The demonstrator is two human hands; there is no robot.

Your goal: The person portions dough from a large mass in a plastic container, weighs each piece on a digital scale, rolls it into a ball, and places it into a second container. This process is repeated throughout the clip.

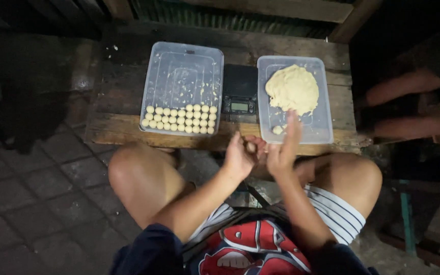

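Both hands meet just below the table (113, 127) edge: left hand (239, 159) curled around a small dough bit (251, 147), right hand (282, 150) open w/ fingers straight, palm pressed to it. Just beyond right hand, tray (322, 130) w/ dough lump (292, 89); beyond left hand & to its left, another tray (182, 66) w/ rows of dough balls (180, 118). Scale (239, 97) sits btw the trays.
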